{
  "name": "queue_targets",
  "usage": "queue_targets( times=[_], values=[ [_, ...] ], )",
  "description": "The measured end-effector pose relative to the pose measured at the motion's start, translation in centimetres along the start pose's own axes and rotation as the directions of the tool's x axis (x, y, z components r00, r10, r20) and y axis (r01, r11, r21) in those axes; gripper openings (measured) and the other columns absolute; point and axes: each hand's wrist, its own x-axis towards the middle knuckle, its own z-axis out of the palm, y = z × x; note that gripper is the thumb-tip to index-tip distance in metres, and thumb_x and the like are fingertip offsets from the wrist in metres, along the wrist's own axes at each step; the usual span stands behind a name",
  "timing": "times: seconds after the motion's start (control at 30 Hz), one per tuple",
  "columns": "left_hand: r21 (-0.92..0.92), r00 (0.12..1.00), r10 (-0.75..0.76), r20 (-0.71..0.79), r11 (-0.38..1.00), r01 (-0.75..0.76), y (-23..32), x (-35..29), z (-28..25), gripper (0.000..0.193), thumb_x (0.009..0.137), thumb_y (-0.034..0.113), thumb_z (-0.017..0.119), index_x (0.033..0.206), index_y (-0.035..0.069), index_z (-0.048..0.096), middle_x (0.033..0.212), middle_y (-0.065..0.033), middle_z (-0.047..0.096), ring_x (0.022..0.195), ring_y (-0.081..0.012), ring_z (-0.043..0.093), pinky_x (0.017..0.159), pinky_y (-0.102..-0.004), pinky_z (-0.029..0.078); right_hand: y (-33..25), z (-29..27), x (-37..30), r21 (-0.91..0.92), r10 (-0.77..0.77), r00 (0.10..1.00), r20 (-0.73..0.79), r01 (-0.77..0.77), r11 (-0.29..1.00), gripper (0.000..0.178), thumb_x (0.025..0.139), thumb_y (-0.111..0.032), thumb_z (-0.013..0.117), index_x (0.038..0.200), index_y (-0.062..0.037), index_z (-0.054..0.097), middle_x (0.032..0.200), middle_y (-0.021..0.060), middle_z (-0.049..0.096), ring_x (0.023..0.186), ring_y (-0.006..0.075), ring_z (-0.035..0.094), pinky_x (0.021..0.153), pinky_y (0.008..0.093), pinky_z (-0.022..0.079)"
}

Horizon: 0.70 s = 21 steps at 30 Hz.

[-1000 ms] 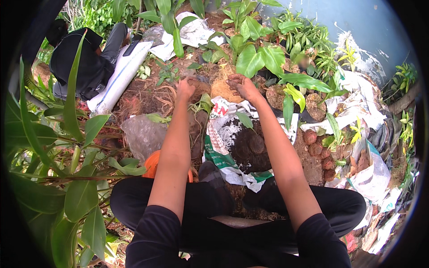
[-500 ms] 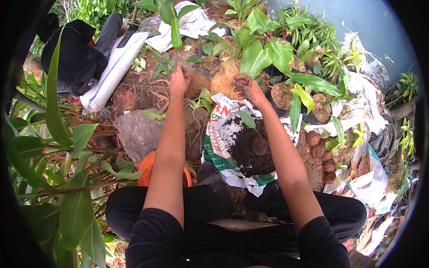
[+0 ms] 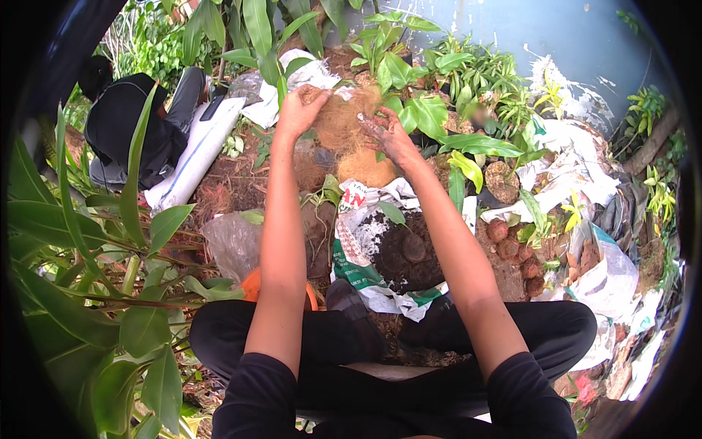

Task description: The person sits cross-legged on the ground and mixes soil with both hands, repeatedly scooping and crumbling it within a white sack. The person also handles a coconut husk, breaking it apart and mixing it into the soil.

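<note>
A loose, see-through tuft of brown coconut fibre [image 3: 342, 123] is stretched between my two hands, held up above the ground. My left hand [image 3: 300, 111] pinches its left side, thumb and fingers drawn together. Soil stains my right hand [image 3: 391, 137], whose curled fingers grip the tuft's right edge. Below them lies a paler golden heap of fibre [image 3: 367, 168], with a darker brown clump [image 3: 310, 174] to its left. Nearer to me, a white and green sack [image 3: 352, 252] lies opened out with dark soil [image 3: 409, 256] on it.
An orange bucket [image 3: 252, 284] is partly hidden behind my left forearm. Potted leafy plants [image 3: 428, 113] stand ahead, beside a blue-grey wall [image 3: 497, 36]. Round brown lumps [image 3: 508, 250] lie right of the sack. Another person [image 3: 135, 128] sits at far left by a white sack [image 3: 197, 150].
Both my hands have risen and moved farther from me. A tuft of fibre now spans between them, lifted off the heap. The view has shifted slightly.
</note>
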Motion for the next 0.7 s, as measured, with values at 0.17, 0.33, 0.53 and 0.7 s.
queue_targets(
  times=[0.17,0.33,0.53,0.7],
  values=[
    [-0.046,1.000,0.013,0.012,0.999,-0.013,8.1,-2.6,4.2,0.049,0.084,0.046,0.069,0.095,-0.002,0.061,0.075,-0.0048,0.061,0.069,-0.0107,0.053,0.065,-0.0288,0.046,-3.7,-2.0,-1.0,-0.228,-0.420,0.877,-0.233,0.370,0.901,0.044,0.092,-0.025,0.057,0.128,-0.0016,0.049,0.114,0.0174,0.063,0.102,0.0275,0.061,0.091,0.0362,0.044],
    [-0.660,0.945,-0.196,0.262,0.678,0.324,9.7,-7.8,7.3,0.060,0.090,0.053,0.056,0.122,0.002,0.051,0.107,-0.0157,0.060,0.095,-0.0206,0.059,0.081,-0.0310,0.048,-6.0,-7.2,-5.6,-0.422,-0.542,0.767,-0.343,0.389,0.819,0.030,0.091,-0.015,0.051,0.118,-0.0027,0.059,0.106,0.0203,0.066,0.101,0.0346,0.062,0.088,0.0387,0.046],
    [-0.650,0.958,0.110,0.265,0.755,0.093,8.6,-15.5,12.7,0.070,0.092,0.042,0.056,0.145,0.006,0.028,0.143,-0.0153,0.039,0.118,-0.0299,0.053,0.096,-0.0415,0.046,-2.8,-12.4,-8.4,-0.336,-0.411,0.800,-0.437,0.278,0.900,0.035,0.092,-0.017,0.050,0.124,-0.0017,0.054,0.112,0.0217,0.064,0.106,0.0367,0.060,0.092,0.0393,0.044],
    [-0.418,0.971,-0.205,0.120,0.877,0.237,11.6,-18.5,15.1,0.048,0.095,0.029,0.059,0.132,0.000,0.050,0.122,-0.0160,0.059,0.106,-0.0221,0.058,0.091,-0.0335,0.047,-2.3,-11.9,-13.1,-0.425,-0.280,0.940,-0.193,0.177,0.888,0.033,0.095,-0.015,0.051,0.126,-0.0023,0.055,0.116,0.0096,0.064,0.102,0.0182,0.057,0.092,0.0318,0.043]
  ],
)
